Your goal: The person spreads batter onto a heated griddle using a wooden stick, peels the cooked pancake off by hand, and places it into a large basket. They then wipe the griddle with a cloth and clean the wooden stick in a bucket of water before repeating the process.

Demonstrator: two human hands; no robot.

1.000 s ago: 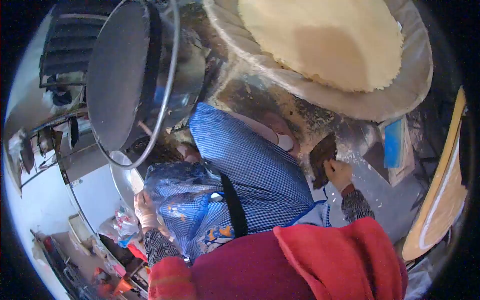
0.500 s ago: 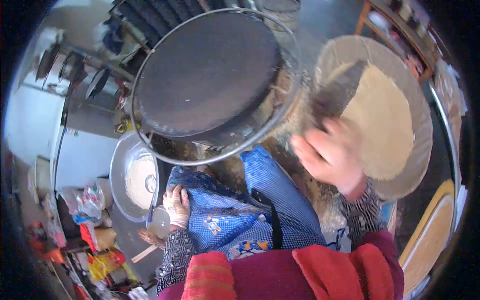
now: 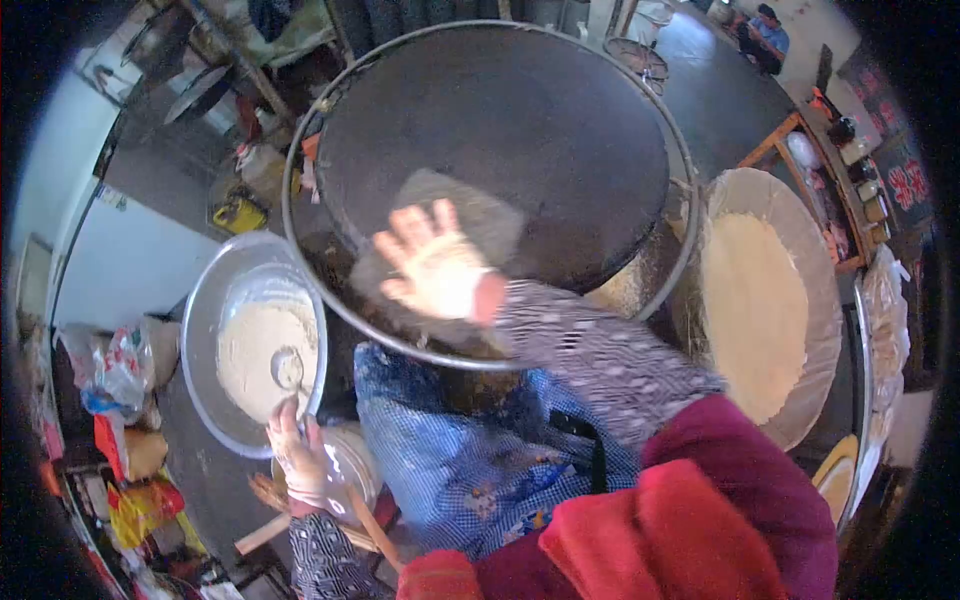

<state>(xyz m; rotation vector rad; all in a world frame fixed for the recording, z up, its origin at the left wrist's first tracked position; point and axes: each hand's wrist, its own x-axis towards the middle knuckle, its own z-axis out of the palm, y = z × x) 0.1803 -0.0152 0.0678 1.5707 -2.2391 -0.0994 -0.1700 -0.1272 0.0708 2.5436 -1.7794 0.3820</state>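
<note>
Pressing toward a dark griddle (image 3: 520,130), the right hand (image 3: 438,268) spreads its fingers wide, palm down, over a grey pad (image 3: 480,212) near the griddle's 7 o'clock edge. The fingers are not closed around the pad; motion blur hides whether the palm touches it. The pad lies within the near part of a metal hoop (image 3: 430,356) that rings the griddle.

At the griddle's 8 o'clock, a steel bowl (image 3: 197,372) holds pale batter (image 3: 250,350), with a ladle (image 3: 288,370) resting its round end in the mix. The left hand (image 3: 300,458), fingers partly bent, is at the bowl's 5 o'clock, by the ladle's handle; whether it grips the handle cannot be told. A round tub (image 3: 352,462) sits just beside that hand, partly covered by it.

At the griddle's 4 o'clock, a cloth-lined basket (image 3: 822,300) holds broad, pale yellow flatbread (image 3: 755,310). A blue checked apron (image 3: 440,450) spreads at 6 o'clock, below the hoop. Plastic bags (image 3: 130,362) are bunched on the bowl's 9 o'clock side, and a yellow container (image 3: 240,215) stands near the hoop at 9 o'clock. Well apart, at 2 o'clock, is another person (image 3: 765,42) in blue.
</note>
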